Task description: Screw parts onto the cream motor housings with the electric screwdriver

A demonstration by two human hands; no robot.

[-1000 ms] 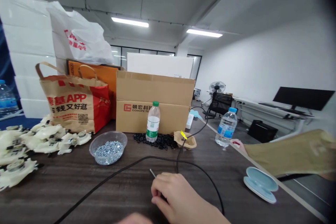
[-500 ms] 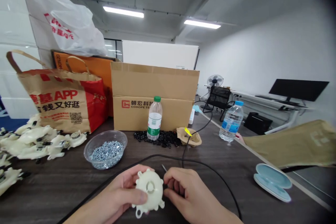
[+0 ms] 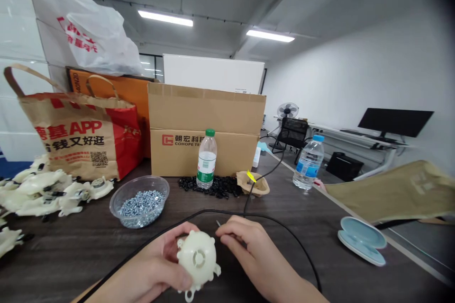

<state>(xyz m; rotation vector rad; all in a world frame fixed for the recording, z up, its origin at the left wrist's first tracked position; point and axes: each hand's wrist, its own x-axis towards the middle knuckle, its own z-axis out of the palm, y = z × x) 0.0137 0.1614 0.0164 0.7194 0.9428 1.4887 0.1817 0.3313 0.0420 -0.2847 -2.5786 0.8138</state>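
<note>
My left hand (image 3: 161, 262) is closed around the edge of a round cream plastic housing (image 3: 199, 256). Small lugs stand out around its rim, and its ringed centre faces up toward me. Just right of the housing, apart from it, my right hand (image 3: 250, 248) is closed in a pinch. A thin metal-tipped tool (image 3: 218, 223) pokes out past its fingertips; the rest of the tool is hidden in the hand, so its kind is unclear. Beyond my left hand stands a clear plastic bowl (image 3: 117, 213) of small silvery screws (image 3: 142, 203).
Cream plastic parts (image 3: 39, 189) are heaped at the left. Small black pieces (image 3: 227, 187) lie behind a green-capped bottle (image 3: 206, 163). A black cable (image 3: 284, 232) crosses the table. Further right are a blue-capped bottle (image 3: 308, 163) and an open light-blue case (image 3: 362, 241).
The housing has turned a little in my left hand and shifted slightly left. My right hand has its fingers more extended around the tool. The whole view has moved slightly.
</note>
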